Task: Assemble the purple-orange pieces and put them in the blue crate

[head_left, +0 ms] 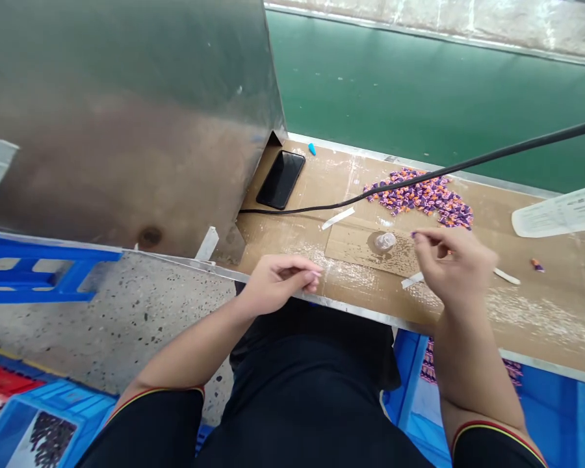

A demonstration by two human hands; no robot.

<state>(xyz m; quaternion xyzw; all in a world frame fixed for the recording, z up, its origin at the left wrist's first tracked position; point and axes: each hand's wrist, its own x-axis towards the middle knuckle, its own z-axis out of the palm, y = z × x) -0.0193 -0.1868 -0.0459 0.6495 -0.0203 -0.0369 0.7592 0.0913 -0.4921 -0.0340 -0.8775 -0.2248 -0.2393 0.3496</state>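
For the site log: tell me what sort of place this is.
Probably a factory assembly line: what looks like a green conveyor belt, a cardboard-topped bench, a heap of small purple-and-orange pieces, blue plastic crates.

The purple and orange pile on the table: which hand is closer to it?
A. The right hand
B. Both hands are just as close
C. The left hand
A. The right hand is just below the purple and orange pile, pinching a small purple piece, while the left hand is farther away.
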